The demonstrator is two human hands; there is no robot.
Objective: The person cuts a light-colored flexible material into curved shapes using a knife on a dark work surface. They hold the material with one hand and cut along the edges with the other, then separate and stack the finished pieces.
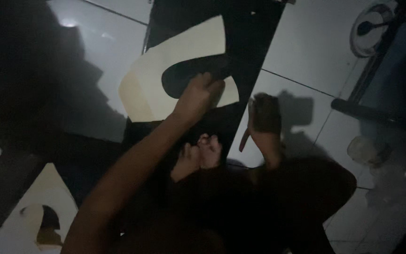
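Both hands are low over a dark sheet on the tiled floor. Left hand presses, fingers curled, onto a cream cutout near the sheet's left edge. Right hand rests at the right edge; too dark to tell its grip.

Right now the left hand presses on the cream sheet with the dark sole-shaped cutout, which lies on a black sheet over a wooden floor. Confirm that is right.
Not quite: the floor is pale tile with grout lines, not wood, as the head view shows. The rest holds: the left hand presses on the cream sheet at the dark sole-shaped cutout, and it lies on the black sheet.
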